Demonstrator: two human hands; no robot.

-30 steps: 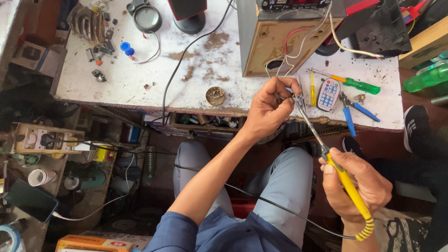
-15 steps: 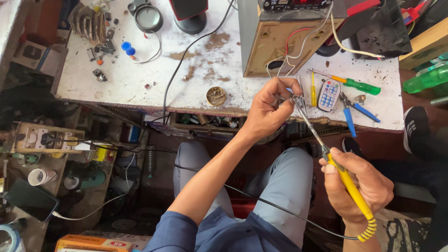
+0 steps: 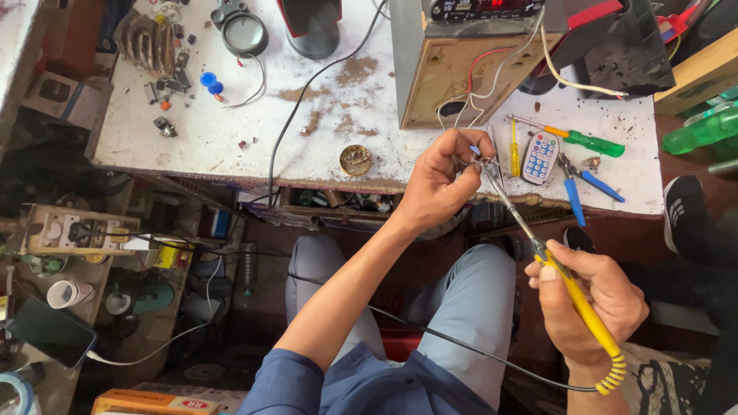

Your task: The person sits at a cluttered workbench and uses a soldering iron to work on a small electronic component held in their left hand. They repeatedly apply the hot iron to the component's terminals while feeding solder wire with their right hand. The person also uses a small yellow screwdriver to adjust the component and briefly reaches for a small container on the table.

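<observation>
My left hand (image 3: 440, 180) pinches the ends of thin wires (image 3: 461, 107) that run out of a wooden box (image 3: 453, 77) standing on the white workbench (image 3: 231, 131). My right hand (image 3: 588, 303) grips a yellow-handled soldering iron (image 3: 569, 288). Its metal tip reaches up and left to the wire ends at my left fingertips. The iron's black cord trails down across my lap.
By the box lie a small white remote (image 3: 540, 157), a green screwdriver (image 3: 588, 141) and blue-handled pliers (image 3: 573, 192). A round brass tin (image 3: 356, 160) sits near the bench's front edge. Small parts and blue caps (image 3: 209, 83) lie at the far left. A phone (image 3: 50, 332) rests on the cluttered floor.
</observation>
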